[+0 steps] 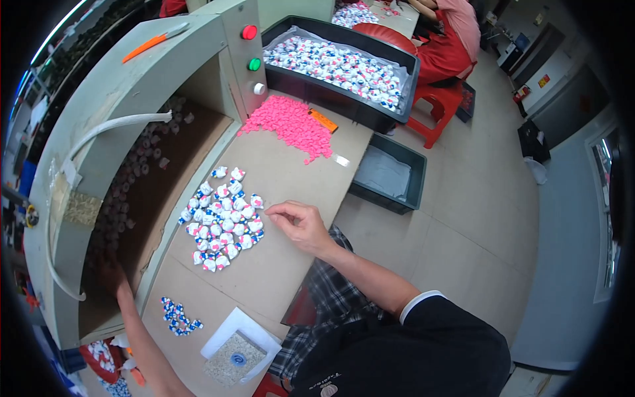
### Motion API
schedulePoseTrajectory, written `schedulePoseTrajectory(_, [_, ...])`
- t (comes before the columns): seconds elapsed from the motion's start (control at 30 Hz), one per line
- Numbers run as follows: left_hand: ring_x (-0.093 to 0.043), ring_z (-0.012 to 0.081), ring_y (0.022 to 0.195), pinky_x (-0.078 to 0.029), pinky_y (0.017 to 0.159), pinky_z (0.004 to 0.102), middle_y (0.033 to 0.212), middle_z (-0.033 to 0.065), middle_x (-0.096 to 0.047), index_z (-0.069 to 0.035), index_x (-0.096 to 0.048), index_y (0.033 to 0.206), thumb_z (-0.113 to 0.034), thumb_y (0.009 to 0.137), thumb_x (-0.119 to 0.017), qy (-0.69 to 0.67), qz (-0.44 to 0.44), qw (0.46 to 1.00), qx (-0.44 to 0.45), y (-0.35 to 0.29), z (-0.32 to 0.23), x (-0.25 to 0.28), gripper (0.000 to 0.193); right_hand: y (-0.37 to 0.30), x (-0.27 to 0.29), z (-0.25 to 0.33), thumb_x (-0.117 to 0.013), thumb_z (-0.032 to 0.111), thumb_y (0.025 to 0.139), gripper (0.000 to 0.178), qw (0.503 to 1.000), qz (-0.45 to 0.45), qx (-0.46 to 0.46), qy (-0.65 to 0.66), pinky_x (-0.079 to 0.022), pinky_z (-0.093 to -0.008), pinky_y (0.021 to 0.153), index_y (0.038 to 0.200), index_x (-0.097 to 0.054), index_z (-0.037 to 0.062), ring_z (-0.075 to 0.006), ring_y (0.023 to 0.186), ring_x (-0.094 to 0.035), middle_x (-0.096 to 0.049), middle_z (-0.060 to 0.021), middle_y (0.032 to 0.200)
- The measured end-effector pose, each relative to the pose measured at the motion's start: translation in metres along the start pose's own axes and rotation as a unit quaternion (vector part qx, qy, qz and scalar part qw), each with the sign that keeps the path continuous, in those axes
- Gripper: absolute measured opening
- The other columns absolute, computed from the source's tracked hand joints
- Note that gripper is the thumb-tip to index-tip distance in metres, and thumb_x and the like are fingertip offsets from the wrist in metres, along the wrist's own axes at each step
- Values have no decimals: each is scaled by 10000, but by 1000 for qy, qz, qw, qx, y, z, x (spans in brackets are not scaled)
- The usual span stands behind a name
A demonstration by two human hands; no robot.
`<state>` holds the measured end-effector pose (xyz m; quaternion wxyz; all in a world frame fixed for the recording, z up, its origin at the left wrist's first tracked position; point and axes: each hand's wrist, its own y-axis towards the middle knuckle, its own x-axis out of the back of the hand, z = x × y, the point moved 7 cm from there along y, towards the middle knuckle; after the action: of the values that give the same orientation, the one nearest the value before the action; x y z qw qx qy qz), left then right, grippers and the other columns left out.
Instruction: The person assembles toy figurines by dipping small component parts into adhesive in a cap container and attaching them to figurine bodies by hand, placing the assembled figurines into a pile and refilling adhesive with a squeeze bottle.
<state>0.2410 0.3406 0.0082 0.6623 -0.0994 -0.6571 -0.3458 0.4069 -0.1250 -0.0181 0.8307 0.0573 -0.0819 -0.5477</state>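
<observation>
My right hand hovers just right of a pile of small white figurine heads with pink and blue parts. Its thumb and fingertips are pinched together; anything between them is too small to make out. My left hand reaches into the shadowed opening of a grey-green machine, its fingers lost in the dark. Inside that opening stand rows of small whitish pieces. Close to my left forearm lies a small group of blue-and-white pieces. A heap of small pink parts lies at the table's far end.
A black bin full of figurine pieces stands beyond the pink heap. Below it is a dark green bin lined with grey plastic. A stone block rests on white paper nearby. A person in red sits beyond, on a red stool.
</observation>
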Motion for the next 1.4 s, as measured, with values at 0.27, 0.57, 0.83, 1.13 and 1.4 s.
schedulePoseTrajectory(0.27, [-533, 197, 834, -410, 536, 219, 961, 71, -540, -73, -514, 1141, -229, 873, -511, -913, 172, 332, 165, -9, 94, -90, 309, 0, -11, 2, -584, 39, 824, 129, 1000, 16, -2, -2, -386, -195, 550, 932, -653, 21, -46, 619, -484, -602, -17, 767])
schedulePoseTrajectory(0.57, [-576, 189, 858, -434, 506, 221, 1193, 186, -490, 20, -356, 1283, -89, 862, -490, -878, 199, 300, 314, -154, 22, 58, 455, 1, -8, 1, -584, 37, 822, 129, 1000, 9, 4, 17, -370, -193, 530, 931, -653, 23, -33, 592, -446, -590, 2, 746])
schedulePoseTrajectory(0.83, [-341, 129, 558, -273, 479, 270, 658, 42, -385, -35, -486, 925, -220, 844, -504, -920, 222, 33, 322, -281, 2, 66, 203, 0, -1, -1, -583, 47, 833, 126, 999, -10, 3, 35, -375, -183, 534, 936, -649, 17, -19, 608, -449, -594, 16, 754])
schedulePoseTrajectory(1.13, [-423, 152, 651, -358, 476, 249, 767, 79, -459, 2, -474, 1099, -117, 880, -445, -862, 151, -108, 473, -360, -91, 167, 251, -3, -17, -11, -580, 68, 834, 129, 1000, 6, 5, -11, -397, -201, 540, 923, -647, 2, -31, 604, -467, -609, -5, 752])
schedulePoseTrajectory(1.4, [-442, 110, 671, -374, 429, 212, 927, 44, -516, -109, -364, 1300, -229, 964, -321, -903, 223, 55, 362, -352, -67, 118, 359, -1, 7, -13, -574, 161, 878, 210, 997, -80, -5, 11, -396, -177, 587, 1035, -603, 25, -40, 664, -482, -580, 8, 827])
